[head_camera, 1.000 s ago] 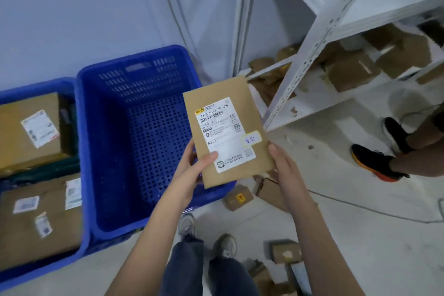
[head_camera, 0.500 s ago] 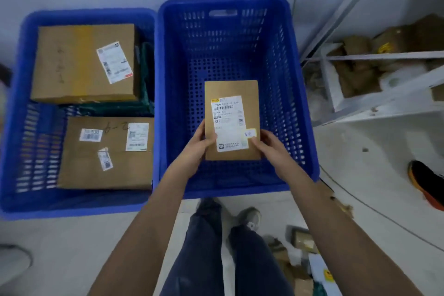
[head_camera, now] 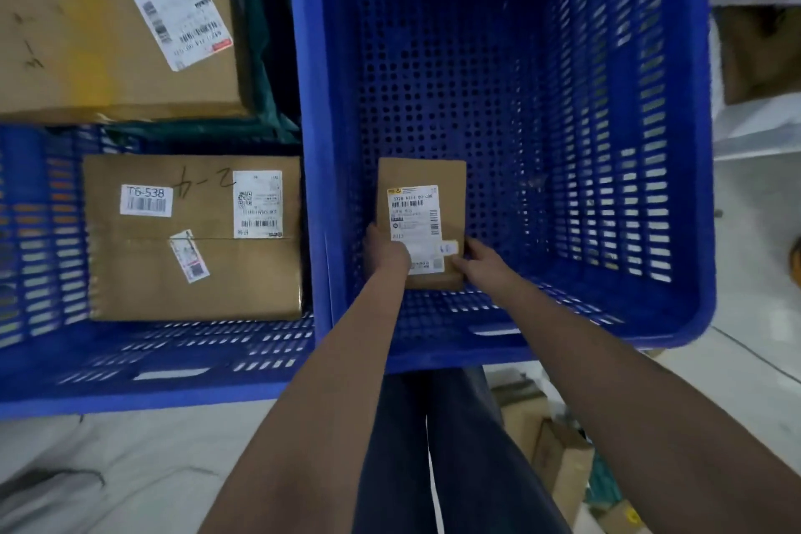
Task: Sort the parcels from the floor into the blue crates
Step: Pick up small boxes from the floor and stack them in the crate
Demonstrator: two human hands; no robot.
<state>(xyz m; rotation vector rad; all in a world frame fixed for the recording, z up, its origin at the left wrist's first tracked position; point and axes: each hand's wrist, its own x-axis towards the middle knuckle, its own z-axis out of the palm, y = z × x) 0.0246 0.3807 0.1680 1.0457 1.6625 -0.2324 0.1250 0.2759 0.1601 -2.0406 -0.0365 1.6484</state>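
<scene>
Brown cardboard marks the small parcel, which is held low inside the right-hand blue crate, close to the near wall and at or just above the perforated floor; whether it rests there cannot be told. A white shipping label is seen on its upper face. The parcel's near left edge is gripped by the left hand, with the thumb laid over the label, and its near right corner is gripped by the right hand, the fingers being curled against the side. Both forearms are stretched over the crate's near rim.

A second blue crate is set touching the first on the left. Two larger cardboard boxes are held in it: one with a "T6-538" sticker nearer the camera, and another beyond it, with dark green wrapping wedged beside. More parcels are scattered on the pale floor at lower right, beside dark trouser legs.
</scene>
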